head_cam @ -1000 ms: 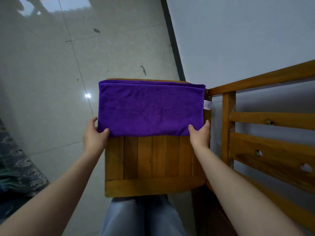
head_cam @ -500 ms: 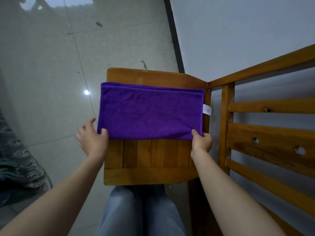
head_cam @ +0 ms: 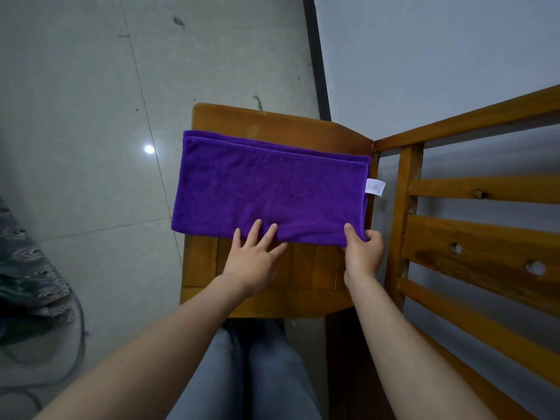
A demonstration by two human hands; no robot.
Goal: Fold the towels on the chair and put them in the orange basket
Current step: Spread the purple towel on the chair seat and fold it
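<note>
Left hand [head_cam: 254, 256] is flat with fingers straight and spread, fingertips pressing on the near edge of the purple towel [head_cam: 269, 189] at about 6 o'clock. Right hand [head_cam: 362, 253] pinches the towel's 5 o'clock corner, thumb on top and the other fingers curled underneath it.

The towel itself is a deep violet, fuzzy-looking thing, folded into a long rectangle lying crosswise on the wooden chair [head_cam: 272, 122] seat. You can see stacked layers along its far edge at 12 o'clock, and the left end hangs slightly past the seat at 9 o'clock. A little white label [head_cam: 375, 187] sticks out at 3 o'clock, just beside a wooden railing [head_cam: 472, 189]. Seat slats show bare under both hands.
</note>
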